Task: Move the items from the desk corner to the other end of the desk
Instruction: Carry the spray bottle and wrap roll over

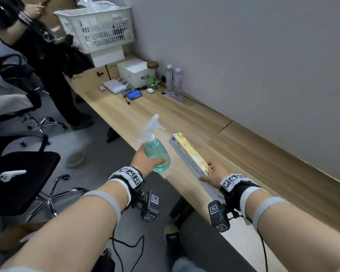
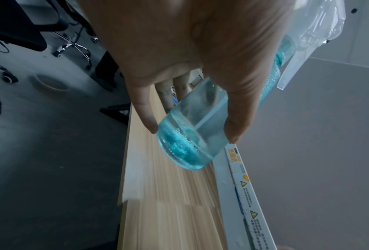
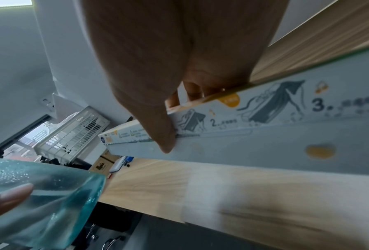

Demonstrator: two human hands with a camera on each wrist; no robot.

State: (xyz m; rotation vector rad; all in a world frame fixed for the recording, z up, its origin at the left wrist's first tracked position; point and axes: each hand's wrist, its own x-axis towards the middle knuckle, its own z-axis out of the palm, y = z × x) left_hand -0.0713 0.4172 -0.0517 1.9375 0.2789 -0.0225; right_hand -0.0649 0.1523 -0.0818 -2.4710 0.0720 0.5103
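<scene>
My left hand (image 1: 145, 160) grips a teal spray bottle (image 1: 156, 152) with a clear trigger head, held above the front edge of the wooden desk (image 1: 253, 154). In the left wrist view my fingers and thumb wrap the spray bottle (image 2: 192, 135), which has blue liquid inside. My right hand (image 1: 214, 173) grips the near end of a long white and yellow box (image 1: 188, 152), tilted above the desk. The right wrist view shows my thumb on the side of the box (image 3: 265, 135), fingers over its top.
At the desk's far end stand a white basket (image 1: 98, 28) on cartons, a white box (image 1: 134, 72), two clear bottles (image 1: 174, 83), a blue pack (image 1: 134, 94) and small devices. A person in black (image 1: 37, 46) and office chairs (image 1: 18, 173) are left of the desk.
</scene>
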